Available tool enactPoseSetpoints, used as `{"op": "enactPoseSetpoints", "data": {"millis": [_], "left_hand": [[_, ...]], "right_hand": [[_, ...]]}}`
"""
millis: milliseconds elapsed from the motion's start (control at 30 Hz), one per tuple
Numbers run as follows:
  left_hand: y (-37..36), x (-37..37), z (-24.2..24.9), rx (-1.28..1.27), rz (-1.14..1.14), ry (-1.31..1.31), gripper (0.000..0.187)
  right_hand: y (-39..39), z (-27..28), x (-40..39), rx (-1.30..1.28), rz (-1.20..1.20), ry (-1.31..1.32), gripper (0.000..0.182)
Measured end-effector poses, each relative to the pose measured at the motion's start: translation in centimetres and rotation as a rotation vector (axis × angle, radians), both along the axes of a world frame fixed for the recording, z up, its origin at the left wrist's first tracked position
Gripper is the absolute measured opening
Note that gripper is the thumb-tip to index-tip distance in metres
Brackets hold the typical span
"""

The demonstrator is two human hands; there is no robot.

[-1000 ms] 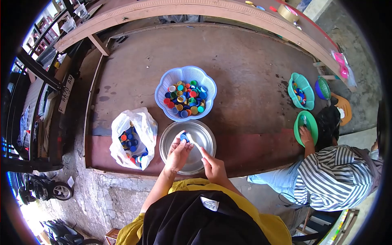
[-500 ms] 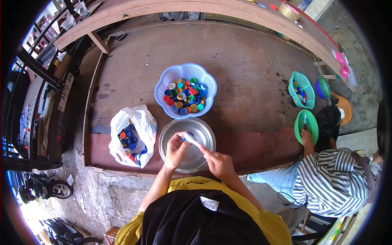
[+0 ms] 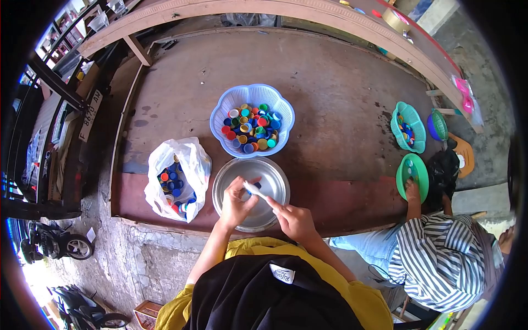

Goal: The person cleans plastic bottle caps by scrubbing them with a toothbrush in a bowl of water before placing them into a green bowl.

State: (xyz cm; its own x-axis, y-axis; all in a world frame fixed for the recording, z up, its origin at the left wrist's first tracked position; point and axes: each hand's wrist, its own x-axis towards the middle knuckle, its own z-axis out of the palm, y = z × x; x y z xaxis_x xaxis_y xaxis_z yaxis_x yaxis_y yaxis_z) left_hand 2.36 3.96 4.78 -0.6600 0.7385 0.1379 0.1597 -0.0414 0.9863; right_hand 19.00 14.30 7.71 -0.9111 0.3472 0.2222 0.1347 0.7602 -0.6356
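Above a round steel bowl (image 3: 278, 206), my left hand (image 3: 236, 206) is closed in a pinch on a small blue bottle cap (image 3: 254, 187), mostly hidden behind a white tool. My right hand (image 3: 296, 221) grips that slim white tool (image 3: 256, 191), which looks like a small brush; its head meets the cap at my left fingertips. Just beyond the bowl stands a blue scalloped plastic basket (image 3: 220, 107) holding many coloured bottle caps (image 3: 258, 124). To the left, a white plastic bag (image 3: 192, 157) lies open with mostly blue caps (image 3: 172, 181) inside.
On the right, a co-worker in a striped top (image 3: 434, 258) has a hand in a green bowl (image 3: 404, 165). A teal basket of caps (image 3: 421, 135) and a black bag (image 3: 443, 168) are nearby. A wooden beam (image 3: 264, 8) crosses the table's far side.
My hands stay over the steel bowl, with the white tool shifted slightly at my left fingertips. The co-worker's hand has moved within the green bowl. The view has shifted slightly.
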Motion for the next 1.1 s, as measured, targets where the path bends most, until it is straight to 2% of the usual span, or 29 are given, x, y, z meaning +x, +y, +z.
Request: {"op": "enactPoseSetpoints", "data": {"millis": [33, 133, 267, 300, 400, 433, 533, 567, 667, 700, 833, 967, 1100], "left_hand": [[0.1, 0.2, -0.2, 0.039, 0.003, -0.104, 0.011], [0.2, 0.9, 0.1, 0.057, 0.007, -0.157, 0.011], [-0.2, 0.4, 0.3, -0.146, 0.033, 0.198, 0.013], [-0.1, 0.5, 0.4, -0.122, 0.041, 0.173, 0.014], [0.0, 0.5, 0.7, -0.073, 0.060, 0.148, 0.014], [-0.2, 0.3, 0.3, -0.077, 0.053, 0.173, 0.014], [-0.4, 0.1, 1.2, -0.083, 0.012, 0.239, 0.014], [-0.5, 0.2, 1.5, -0.084, -0.002, 0.259, 0.014], [-0.6, 0.3, 1.1, -0.049, -0.019, 0.182, 0.014], [-0.7, 0.4, 1.3, -0.060, -0.028, 0.157, 0.015], [-0.8, 0.5, 0.6, -0.126, -0.035, 0.091, 0.019], [-1.0, 0.5, 1.1, -0.177, -0.021, 0.163, 0.021], [-1.3, 0.1, 0.6, -0.104, -0.058, 0.205, 0.018]], "right_hand": [[0.1, -0.3, -0.4, -0.065, -0.073, 0.073, 0.046], [1.0, -0.7, -0.3, -0.040, -0.191, 0.020, 0.046], [0.4, -1.3, 0.2, -0.039, -0.040, 0.151, 0.053], [0.6, -1.6, -0.2, -0.063, -0.150, 0.147, 0.053], [0.9, -1.1, -0.1, -0.031, -0.202, 0.187, 0.052], [0.5, -0.4, 0.4, 0.011, -0.131, 0.109, 0.052], [-0.1, -1.0, 0.1, -0.036, -0.096, 0.132, 0.050], [0.2, -0.8, 0.0, -0.071, -0.212, 0.024, 0.050], [0.0, -0.3, 0.5, -0.021, -0.140, 0.080, 0.043], [-0.3, -0.4, 0.9, 0.003, -0.011, 0.092, 0.044], [-0.3, -0.8, 0.5, -0.003, -0.238, 0.048, 0.045], [-0.7, -1.0, 1.4, 0.117, -0.035, 0.087, 0.052], [0.3, -2.5, 1.2, 0.054, -0.271, 0.002, 0.049]]}}
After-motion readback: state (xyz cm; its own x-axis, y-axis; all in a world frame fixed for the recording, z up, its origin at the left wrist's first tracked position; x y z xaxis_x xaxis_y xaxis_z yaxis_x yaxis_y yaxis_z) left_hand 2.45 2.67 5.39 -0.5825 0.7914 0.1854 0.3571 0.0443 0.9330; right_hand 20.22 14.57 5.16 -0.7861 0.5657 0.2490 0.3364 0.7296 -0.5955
